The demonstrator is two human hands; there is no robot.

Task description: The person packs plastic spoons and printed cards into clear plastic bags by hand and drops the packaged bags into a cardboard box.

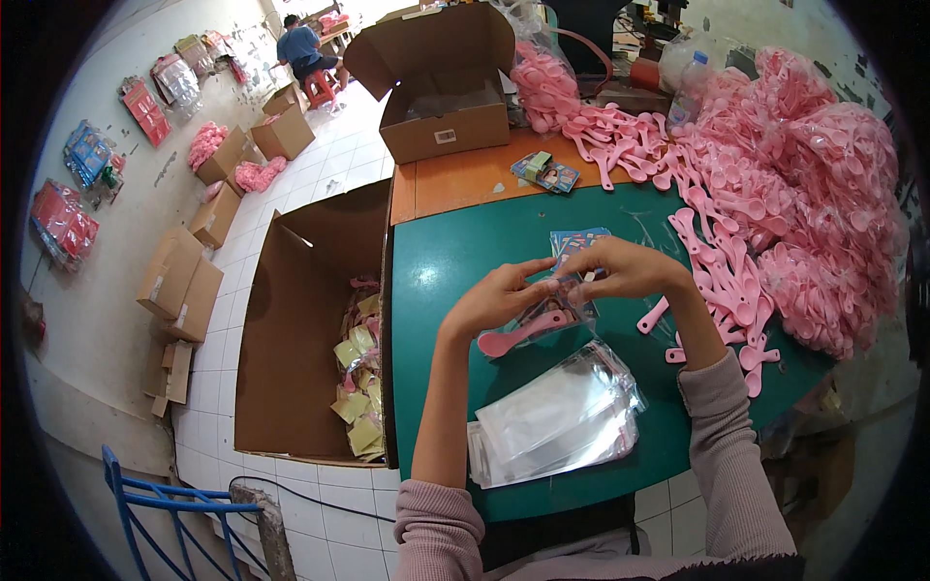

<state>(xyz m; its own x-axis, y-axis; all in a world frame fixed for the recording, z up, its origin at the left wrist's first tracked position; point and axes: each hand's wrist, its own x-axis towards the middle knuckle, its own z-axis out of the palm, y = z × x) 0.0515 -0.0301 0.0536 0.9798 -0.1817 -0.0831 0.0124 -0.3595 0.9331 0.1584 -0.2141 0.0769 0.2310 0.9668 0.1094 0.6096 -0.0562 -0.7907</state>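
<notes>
Both hands meet over the green tabletop at a small clear plastic bag (581,315). A pink spoon (526,333) and a printed card lie in or under it; the clear film makes the exact layering hard to tell. My left hand (504,293) pinches the bag's upper edge. Opposite it, my right hand (620,268) has its fingers bent down and closed on the same edge. Just beyond the fingers lies a stack of blue printed cards (579,237), partly covered by the right hand. Nearer to me is a fanned pile of flat clear bags (542,416).
Loose pink spoons (717,261) spread along the table's right side, beside bulging bags of spoons (823,194). A large carton (300,339) with packed pieces stands left of the table. An open box (446,121) and banded cards (545,172) sit at the back. Far off, a person (302,48) sits.
</notes>
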